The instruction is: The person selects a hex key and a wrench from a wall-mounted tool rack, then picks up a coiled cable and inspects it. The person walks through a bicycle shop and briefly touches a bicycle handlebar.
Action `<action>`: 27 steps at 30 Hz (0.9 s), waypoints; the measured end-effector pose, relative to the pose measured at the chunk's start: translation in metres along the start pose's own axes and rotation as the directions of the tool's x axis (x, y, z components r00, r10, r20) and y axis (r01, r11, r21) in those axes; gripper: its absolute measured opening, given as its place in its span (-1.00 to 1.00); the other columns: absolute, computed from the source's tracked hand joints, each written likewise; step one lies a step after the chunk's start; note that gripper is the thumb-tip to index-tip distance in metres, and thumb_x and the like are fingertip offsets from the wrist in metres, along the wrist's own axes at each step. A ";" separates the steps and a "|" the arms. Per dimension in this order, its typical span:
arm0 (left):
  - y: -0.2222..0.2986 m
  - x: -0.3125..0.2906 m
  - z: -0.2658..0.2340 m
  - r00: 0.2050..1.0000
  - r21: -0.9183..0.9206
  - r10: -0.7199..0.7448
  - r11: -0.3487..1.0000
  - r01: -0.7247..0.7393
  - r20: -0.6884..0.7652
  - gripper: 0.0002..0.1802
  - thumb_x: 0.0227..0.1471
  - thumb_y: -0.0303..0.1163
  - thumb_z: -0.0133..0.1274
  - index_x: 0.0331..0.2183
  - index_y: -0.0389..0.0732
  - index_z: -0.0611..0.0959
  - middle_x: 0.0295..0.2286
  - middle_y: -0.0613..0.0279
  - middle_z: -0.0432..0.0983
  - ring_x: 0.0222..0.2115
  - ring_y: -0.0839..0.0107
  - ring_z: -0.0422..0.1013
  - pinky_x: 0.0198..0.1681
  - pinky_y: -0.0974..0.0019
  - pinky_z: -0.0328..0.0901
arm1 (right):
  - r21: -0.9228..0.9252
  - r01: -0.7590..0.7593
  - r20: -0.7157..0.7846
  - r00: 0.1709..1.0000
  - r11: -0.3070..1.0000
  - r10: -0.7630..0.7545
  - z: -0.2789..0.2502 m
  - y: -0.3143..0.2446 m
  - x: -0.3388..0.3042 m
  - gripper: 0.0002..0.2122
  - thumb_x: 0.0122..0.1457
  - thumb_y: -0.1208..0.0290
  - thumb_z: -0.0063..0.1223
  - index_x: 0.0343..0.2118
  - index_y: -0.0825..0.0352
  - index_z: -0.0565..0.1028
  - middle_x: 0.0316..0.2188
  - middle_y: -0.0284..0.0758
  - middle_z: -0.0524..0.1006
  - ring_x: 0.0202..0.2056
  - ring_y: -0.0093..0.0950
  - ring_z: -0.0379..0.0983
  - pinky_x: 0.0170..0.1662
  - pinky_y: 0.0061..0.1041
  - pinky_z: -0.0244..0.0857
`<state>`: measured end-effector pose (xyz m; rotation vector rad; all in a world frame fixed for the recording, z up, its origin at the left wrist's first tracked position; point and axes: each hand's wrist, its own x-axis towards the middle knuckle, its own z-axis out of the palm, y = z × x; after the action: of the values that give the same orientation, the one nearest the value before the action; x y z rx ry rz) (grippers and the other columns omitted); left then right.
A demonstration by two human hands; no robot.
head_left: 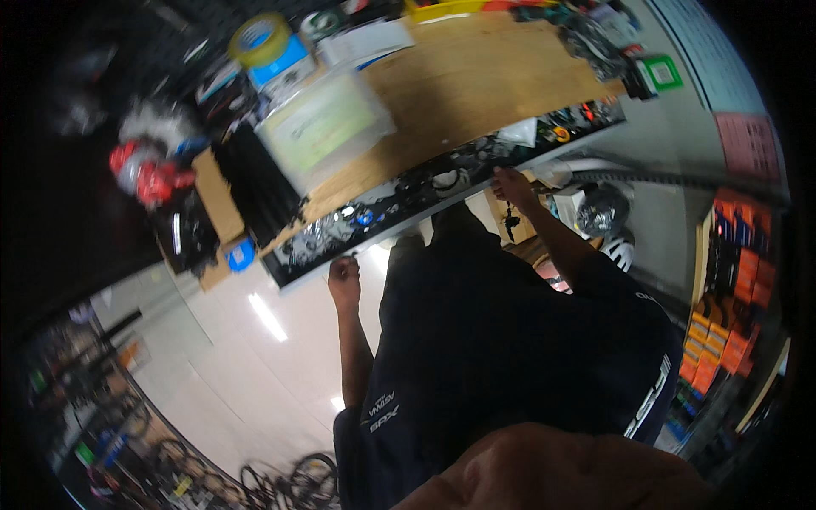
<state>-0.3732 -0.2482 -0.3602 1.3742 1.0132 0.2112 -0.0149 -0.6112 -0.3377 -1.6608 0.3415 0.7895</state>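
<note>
A long shallow drawer (399, 223) stands pulled out from under a wooden worktop (476, 72). Small loose parts, some dark, some silver and a few coloured, fill it. At the left part of its front edge is my left hand (343, 280), fingers curled against the rim. My right hand (514, 187) is closed at the same edge, farther right. Fine finger detail is blurred in both. Inside the drawer, a small clear bag (518, 133) lies near the right end, beside an orange-yellow ring (561, 134).
On the worktop lie a plastic sleeve with a pale green sheet (327, 123), a tape roll (260, 41) and a green-edged box (661, 73). An open cardboard box (218, 197) stands left. Orange boxes (710, 340) fill shelves at right; bicycles (289, 480) stand on the floor behind.
</note>
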 end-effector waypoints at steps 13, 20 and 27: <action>0.023 0.023 0.014 0.975 0.036 -0.196 0.979 0.201 -0.103 -0.82 0.10 -0.44 0.02 -0.49 -0.33 0.56 -0.60 0.27 0.46 -0.62 0.53 0.36 -0.58 0.42 0.27 | -0.520 0.184 -0.232 0.909 0.834 -0.346 0.013 -0.004 -0.006 -0.43 0.37 -0.06 -0.15 -0.57 0.31 0.65 -0.63 -0.31 0.65 -0.54 -0.39 0.62 -0.28 -0.40 0.49; 0.028 0.034 0.014 0.959 -0.020 -0.232 0.972 0.232 -0.165 -0.81 0.13 -0.42 0.08 -0.32 -0.38 0.62 -0.54 0.17 0.51 -0.57 0.43 0.46 -0.50 0.40 0.41 | -0.609 0.193 -0.120 0.936 0.769 -0.330 0.007 -0.012 0.006 -0.42 0.37 -0.05 -0.22 -0.61 0.26 0.64 -0.62 -0.32 0.65 -0.45 -0.31 0.63 -0.22 -0.29 0.49; 0.038 0.048 0.033 0.923 -0.205 -0.258 0.957 0.204 -0.287 -0.91 0.08 -0.54 0.06 -0.46 -0.31 0.50 -0.64 0.28 0.35 -0.71 0.53 0.25 -0.68 0.45 0.14 | -0.479 0.404 0.174 0.914 0.780 -0.366 -0.009 -0.021 0.031 -0.50 0.34 0.01 -0.16 -0.57 0.24 0.66 -0.62 -0.41 0.66 -0.47 -0.38 0.63 -0.25 -0.34 0.50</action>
<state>-0.3064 -0.2299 -0.3539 1.0713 1.3789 0.3376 0.0234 -0.6084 -0.3417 -2.0963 -0.2907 0.6510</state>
